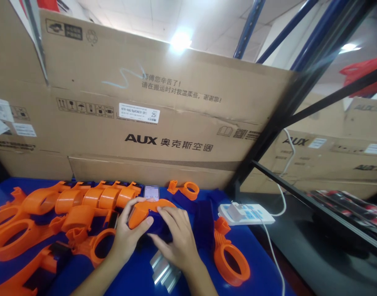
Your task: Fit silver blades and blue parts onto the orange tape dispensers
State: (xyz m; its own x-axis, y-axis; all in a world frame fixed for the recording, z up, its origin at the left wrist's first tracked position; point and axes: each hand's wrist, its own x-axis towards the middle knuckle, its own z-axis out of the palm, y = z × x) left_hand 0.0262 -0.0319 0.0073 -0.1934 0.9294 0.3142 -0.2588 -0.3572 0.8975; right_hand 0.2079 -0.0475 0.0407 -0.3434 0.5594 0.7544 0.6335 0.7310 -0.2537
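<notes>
My left hand (127, 236) grips an orange plastic housing (145, 209) joined to a dark blue part (159, 225), held just above the blue table (256, 255). My right hand (178, 238) lies over the dark blue part from the right, fingers curled on it. Both hands hold the same piece near the table's middle. Under my right wrist lie shiny metal strips (164, 269).
Several orange ring-shaped housings (37, 222) crowd the left of the table; one lies at right (230, 261), another at the back (187, 189). A phone (151, 192) sits behind my hands. A white power strip (247, 213) with cable rests at right. Large cardboard boxes (164, 119) wall the back.
</notes>
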